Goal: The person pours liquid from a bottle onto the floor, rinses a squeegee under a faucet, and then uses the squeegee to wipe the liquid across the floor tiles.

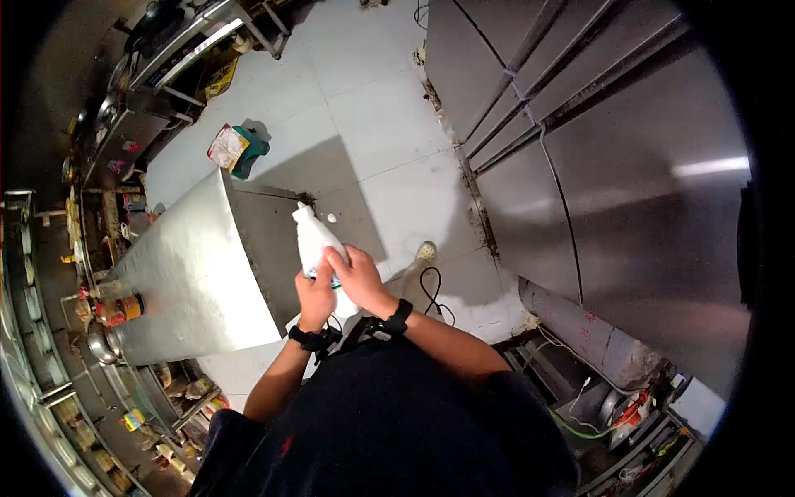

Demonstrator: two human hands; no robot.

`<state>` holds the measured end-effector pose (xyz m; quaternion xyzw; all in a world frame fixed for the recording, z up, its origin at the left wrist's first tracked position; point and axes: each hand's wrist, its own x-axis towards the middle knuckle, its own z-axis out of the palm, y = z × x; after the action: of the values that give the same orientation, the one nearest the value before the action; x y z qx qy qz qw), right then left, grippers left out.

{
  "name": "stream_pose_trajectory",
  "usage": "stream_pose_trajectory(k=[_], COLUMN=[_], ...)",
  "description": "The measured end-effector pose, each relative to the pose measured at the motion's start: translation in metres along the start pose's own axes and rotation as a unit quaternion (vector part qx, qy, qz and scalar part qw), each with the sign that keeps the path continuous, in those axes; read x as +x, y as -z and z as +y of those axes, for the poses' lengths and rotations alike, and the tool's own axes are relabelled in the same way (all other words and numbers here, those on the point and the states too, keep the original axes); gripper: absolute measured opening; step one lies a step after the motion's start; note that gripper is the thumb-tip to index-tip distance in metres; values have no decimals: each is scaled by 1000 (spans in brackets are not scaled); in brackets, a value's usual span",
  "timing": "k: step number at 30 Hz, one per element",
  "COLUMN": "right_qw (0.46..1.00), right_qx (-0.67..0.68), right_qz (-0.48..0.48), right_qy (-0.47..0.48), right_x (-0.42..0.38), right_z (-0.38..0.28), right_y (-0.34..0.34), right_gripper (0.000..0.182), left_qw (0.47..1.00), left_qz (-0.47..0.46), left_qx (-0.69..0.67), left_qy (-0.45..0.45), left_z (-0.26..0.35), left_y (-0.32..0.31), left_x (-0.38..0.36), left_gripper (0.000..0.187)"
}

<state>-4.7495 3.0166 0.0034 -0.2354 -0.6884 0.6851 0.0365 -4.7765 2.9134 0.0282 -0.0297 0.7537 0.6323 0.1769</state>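
Observation:
A white plastic bottle (pixel 315 238) is held in front of my body, its narrow neck pointing up and away from me. My left hand (pixel 315 296) wraps the lower part of the bottle from the left. My right hand (pixel 363 278) grips it from the right, with the thumb lying over its front. Between the hands a bit of label shows, and the bottle's base is partly covered by the fingers. Just right of the neck appears a small white spot (pixel 332 218). Both wrists carry black straps.
A stainless steel table (pixel 195 273) stands at my left, with a jar (pixel 124 311) near its far left edge. Beyond its corner, a green item (pixel 251 152) and a box (pixel 226 147) are on the tiled floor (pixel 356 108). Tall metal panels (pixel 629 190) line the right side.

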Motion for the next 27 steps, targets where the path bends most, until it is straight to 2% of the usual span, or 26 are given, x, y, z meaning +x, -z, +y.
stream_pose_trajectory(k=[2, 6, 11, 19, 21, 22, 23, 24, 26, 27], right_qw=[999, 1000, 997, 1000, 1000, 999, 998, 997, 995, 991], right_qx=[12, 30, 68, 13, 4, -10, -25, -37, -53, -31], right_qz=[24, 5, 18, -12, -25, -37, -46, -48, -36, -60], right_qy=[32, 8, 30, 3, 1, -22, -45, -37, -80, -117], right_x=[15, 33, 55, 100, 112, 116, 122, 128, 144, 153], right_z=[-11, -28, -27, -17, -8, -5, -4, 3, 14, 7], right_y=[9, 26, 40, 38, 32, 30, 28, 22, 10, 8], right_gripper=[46, 44, 42, 49, 50, 48, 46, 46, 47, 47], left_qw=[1000, 999, 1000, 997, 996, 996, 996, 996, 993, 993], left_qz=[4, 20, 23, 69, 72, 66, 66, 68, 59, 58], left_qx=[11, 45, 9, 20, 46, 65, 9, -3, -42, -56], left_qy=[-7, -4, 8, 38, 10, -8, 61, 56, 89, 82], left_z=[3, 21, 34, 33, 24, 18, 14, 10, 0, 3], left_y=[-7, -23, -48, -61, -60, -59, -55, -51, -45, -44], left_x=[14, 27, 43, 79, 90, 95, 103, 111, 127, 137], left_gripper=[23, 22, 23, 26, 29, 29, 29, 29, 29, 30])
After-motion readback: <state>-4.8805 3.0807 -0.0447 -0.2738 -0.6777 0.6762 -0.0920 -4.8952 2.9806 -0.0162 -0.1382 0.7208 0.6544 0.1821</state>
